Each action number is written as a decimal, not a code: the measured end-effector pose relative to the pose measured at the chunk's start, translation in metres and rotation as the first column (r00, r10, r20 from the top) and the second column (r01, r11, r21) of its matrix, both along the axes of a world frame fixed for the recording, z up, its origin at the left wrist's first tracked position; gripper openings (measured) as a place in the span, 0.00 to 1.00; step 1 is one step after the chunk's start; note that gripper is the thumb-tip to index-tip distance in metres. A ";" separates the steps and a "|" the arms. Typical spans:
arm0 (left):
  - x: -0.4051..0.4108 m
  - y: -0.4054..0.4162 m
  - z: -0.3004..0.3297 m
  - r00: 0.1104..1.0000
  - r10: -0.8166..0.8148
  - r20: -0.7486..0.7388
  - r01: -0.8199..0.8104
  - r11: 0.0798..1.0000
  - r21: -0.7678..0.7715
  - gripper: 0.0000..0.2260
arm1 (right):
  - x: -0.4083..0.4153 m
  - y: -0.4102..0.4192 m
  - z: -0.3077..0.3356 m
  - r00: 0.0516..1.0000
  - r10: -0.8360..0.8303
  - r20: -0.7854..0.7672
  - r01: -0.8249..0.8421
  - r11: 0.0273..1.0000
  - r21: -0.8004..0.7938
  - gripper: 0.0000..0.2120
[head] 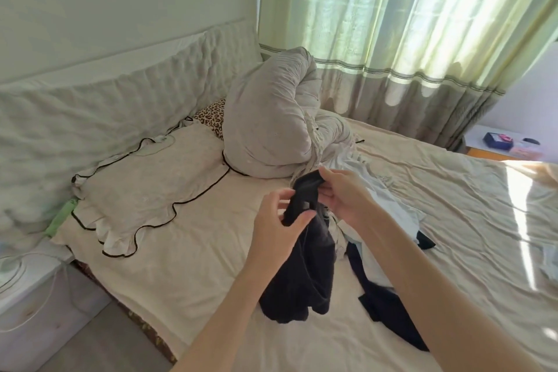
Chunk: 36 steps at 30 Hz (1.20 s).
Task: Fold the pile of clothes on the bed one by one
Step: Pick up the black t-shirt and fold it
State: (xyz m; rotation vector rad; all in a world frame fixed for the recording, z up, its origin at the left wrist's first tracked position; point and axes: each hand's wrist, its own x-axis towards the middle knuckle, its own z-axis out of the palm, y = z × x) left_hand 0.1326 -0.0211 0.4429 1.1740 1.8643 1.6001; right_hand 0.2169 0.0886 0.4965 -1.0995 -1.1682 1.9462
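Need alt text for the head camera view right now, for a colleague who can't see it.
Both hands hold a dark garment up over the bed: the left hand pinches its edge, the right hand grips its top. More clothes lie heaped behind, with a pillow to the left.

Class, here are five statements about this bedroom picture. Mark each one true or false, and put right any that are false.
1. Both hands hold a dark garment. True: the left hand and the right hand both grip its top.
2. The garment lies flat and neatly folded. False: it hangs bunched from the hands, its lower end on the bed.
3. More clothes lie on the bed right of the hands. True.
4. The curtain is bright red. False: it is pale green.
5. The pillow sits on the floor. False: it lies on the bed by the headboard.
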 end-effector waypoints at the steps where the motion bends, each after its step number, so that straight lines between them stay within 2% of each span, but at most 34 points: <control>1: 0.002 0.001 0.001 0.999 0.010 -0.048 -0.010 1.000 0.012 0.09 | 0.003 0.000 0.001 1.000 0.001 -0.029 -0.002 1.000 -0.011 0.12; 3: 0.000 0.003 0.006 0.993 0.044 -0.112 -0.042 0.999 0.019 0.05 | 0.008 -0.001 0.001 0.997 0.006 -0.077 -0.008 1.000 -0.029 0.12; 5: -0.009 0.004 0.015 0.989 0.009 -0.145 -0.017 0.999 -0.050 0.03 | 0.014 -0.004 0.000 0.999 0.013 -0.048 -0.014 1.000 -0.013 0.11; 8: -0.026 0.008 0.040 0.982 -0.144 -0.122 0.121 0.976 -0.183 0.04 | 0.024 -0.009 -0.002 0.978 0.018 0.207 -0.054 0.984 0.170 0.12; 11: -0.037 0.015 0.068 0.960 -0.214 -0.178 0.168 0.956 -0.240 0.04 | 0.034 -0.013 0.000 0.959 0.124 0.253 -0.203 0.926 0.317 0.12; 14: -0.036 0.025 0.087 0.951 -0.203 -0.234 0.142 0.957 -0.251 0.03 | 0.035 -0.018 0.000 0.908 0.243 0.341 -0.385 0.805 0.452 0.12; 18: -0.032 0.030 0.094 0.938 -0.191 -0.290 0.113 0.958 -0.264 0.02 | 0.024 -0.019 -0.003 0.880 0.066 0.470 -0.372 0.711 0.597 0.10; 20: -0.030 0.029 0.092 0.943 -0.192 -0.273 0.116 0.956 -0.271 0.01 | 0.022 -0.018 -0.006 0.868 0.053 0.494 -0.392 0.684 0.615 0.09; 23: -0.027 0.029 0.094 0.945 -0.204 -0.254 0.138 0.957 -0.257 0.02 | 0.019 -0.019 -0.008 0.861 0.032 0.508 -0.410 0.634 0.656 0.07; 25: -0.027 0.029 0.101 0.949 -0.238 -0.209 0.188 0.954 -0.233 0.03 | 0.020 -0.015 -0.003 0.881 -0.037 0.472 -0.354 0.612 0.708 0.05; 29: -0.030 0.022 0.114 0.895 -0.444 -0.042 0.423 0.875 -0.234 0.12 | 0.030 0.004 0.021 0.955 -0.083 0.284 -0.167 0.640 0.750 0.18; 31: -0.029 0.020 0.117 0.870 -0.481 -0.112 0.437 0.855 -0.277 0.12 | 0.035 0.014 0.033 0.972 -0.089 0.216 -0.112 0.633 0.766 0.20; 32: -0.029 0.020 0.117 0.871 -0.449 -0.200 0.382 0.875 -0.299 0.11 | 0.037 0.019 0.040 0.978 -0.094 0.186 -0.086 0.628 0.773 0.21; 34: -0.037 0.022 0.118 0.860 -0.296 -0.415 0.177 0.937 -0.300 0.07 | 0.044 0.028 0.052 0.983 -0.098 0.157 -0.061 0.630 0.774 0.18; 36: -0.050 0.024 0.119 0.812 -0.175 -0.557 0.030 0.965 -0.260 0.05 | 0.050 0.035 0.060 0.979 -0.071 0.193 -0.103 0.642 0.760 0.13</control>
